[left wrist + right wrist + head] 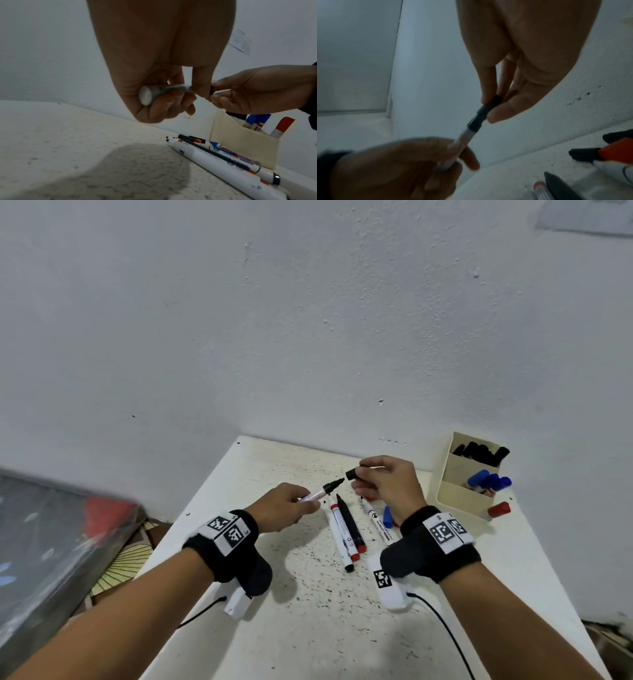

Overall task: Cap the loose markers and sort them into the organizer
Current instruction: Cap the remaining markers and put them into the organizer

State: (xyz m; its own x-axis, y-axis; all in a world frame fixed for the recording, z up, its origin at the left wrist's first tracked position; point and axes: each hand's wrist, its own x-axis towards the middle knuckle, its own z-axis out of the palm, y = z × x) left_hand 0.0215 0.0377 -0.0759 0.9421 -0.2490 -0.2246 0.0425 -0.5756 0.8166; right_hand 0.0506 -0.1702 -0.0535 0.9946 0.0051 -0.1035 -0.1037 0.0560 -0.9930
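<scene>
My left hand (298, 503) grips a white marker (317, 494) by its barrel, its bare black tip pointing up and right. My right hand (363, 475) pinches a black cap (351, 474) just off that tip; in the head view a small gap shows between them. In the right wrist view the cap (490, 103) sits in line with the marker (464, 136), right at its tip. The left wrist view shows the marker's butt end (145, 95) inside my curled fingers. The cream organizer (454, 496) stands at the right, with black, blue and red markers in separate compartments.
Several loose markers (342, 530) and a black pen (351, 523) lie on the speckled white table (308, 628) under my hands, with a blue cap (387, 517) beside them. A wall rises right behind the table. A dark covered object (51, 542) lies off the left edge.
</scene>
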